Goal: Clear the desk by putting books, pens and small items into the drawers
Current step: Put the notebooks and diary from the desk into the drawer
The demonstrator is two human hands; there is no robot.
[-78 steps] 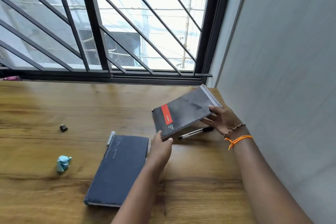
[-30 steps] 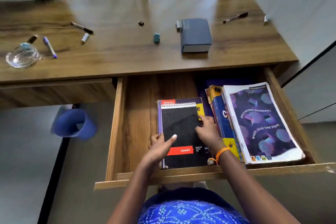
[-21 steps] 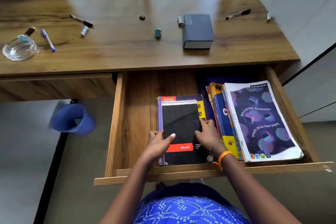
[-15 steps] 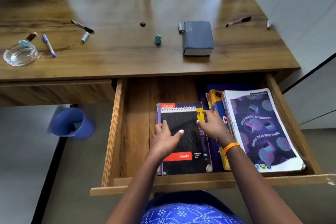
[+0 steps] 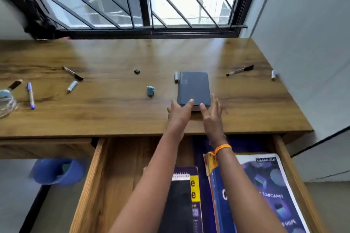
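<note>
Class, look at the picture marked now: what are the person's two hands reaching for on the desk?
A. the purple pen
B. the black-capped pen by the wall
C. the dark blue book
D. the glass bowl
C: the left hand and the right hand are both at the near edge of the dark blue book.

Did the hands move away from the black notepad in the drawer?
Yes. Both hands left the black notepad in the drawer and went up onto the desk, reaching the blue book.
</note>
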